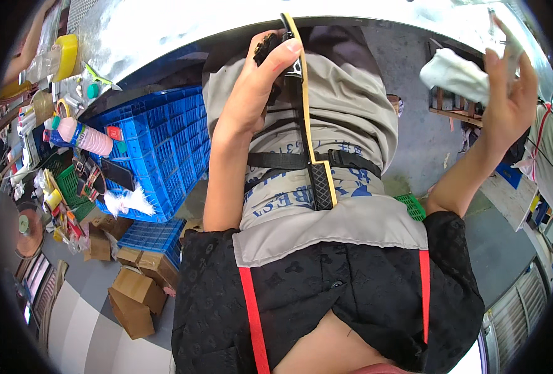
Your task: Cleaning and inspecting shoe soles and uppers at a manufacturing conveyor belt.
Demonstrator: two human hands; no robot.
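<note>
In front of my apron, my left hand [270,68] is closed around a long, narrow black strap with a yellow edge [307,118]. The strap hangs down toward my waist and ends in a wider, textured black piece. A small black bristly thing [267,48] shows beside my left fingers; I cannot tell whether it is part of the strap. Raised at the right, my right hand [510,93] grips a bunched white cloth [456,76] that sticks out to the left of the thumb. Some of its fingers are extended upward and slightly blurred.
A bright worktable [183,31] spans the far side, with a yellow tape roll [67,57] on its left. Blue crates [164,146] stand at my left, carrying a pink bottle [89,137] and a phone [117,173]. Cardboard boxes [136,293] lie on the floor.
</note>
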